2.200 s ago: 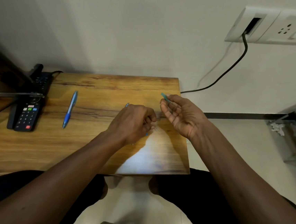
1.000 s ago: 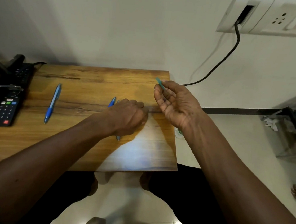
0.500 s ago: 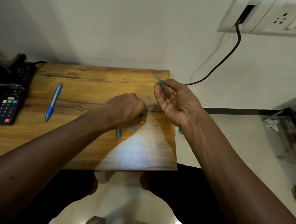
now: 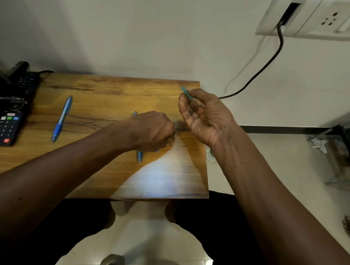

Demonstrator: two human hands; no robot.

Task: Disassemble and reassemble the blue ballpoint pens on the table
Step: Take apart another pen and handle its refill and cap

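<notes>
A whole blue pen [image 4: 62, 119] lies on the left part of the wooden table [image 4: 113, 92]. A second blue pen [image 4: 139, 156] lies mid-table, mostly hidden under my left hand [image 4: 152, 132]. That hand is curled, knuckles up, with its fingertips pinched together low over the table. A small blue pen part [image 4: 157, 151] peeks out under its edge. My right hand [image 4: 205, 118] is raised palm-up near the table's far right corner. It pinches a teal pen piece [image 4: 185, 93] between thumb and fingers.
A black remote [image 4: 8, 125] and a dark stand sit at the table's left end. A black cable [image 4: 263, 68] runs down the wall from a socket. The table's right edge lies just under my right wrist, with floor beyond. My knees are below the near edge.
My left hand laid the second pen down on the table and has curled over it, fingertips pinching. My right hand has kept hold of the teal piece, barely moving.
</notes>
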